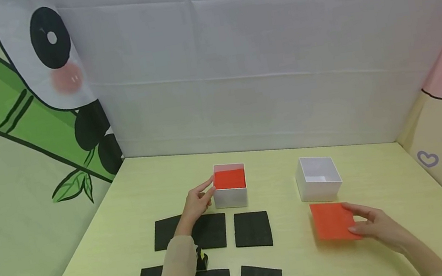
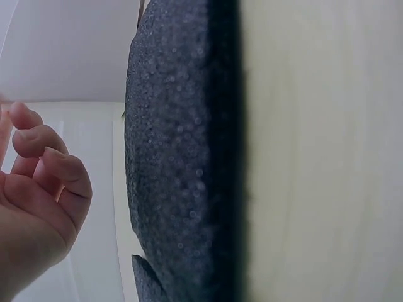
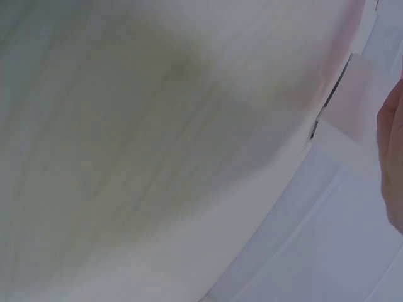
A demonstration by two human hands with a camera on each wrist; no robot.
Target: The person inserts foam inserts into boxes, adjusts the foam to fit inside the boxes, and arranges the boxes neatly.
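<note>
orange square (image 1: 332,221) is edge-pinched by right hand (image 1: 377,226), leaving its face exposed; left hand (image 1: 194,203), thumb spread, apparently steadies white box (image 1: 231,198).

Wrist-view right grip (image 3: 391,154), seemingly mostly off-frame

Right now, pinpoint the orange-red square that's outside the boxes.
In the head view, the orange-red square is right of centre, its right edge pinched by the right hand, just nearer than the white box on the right.
</note>
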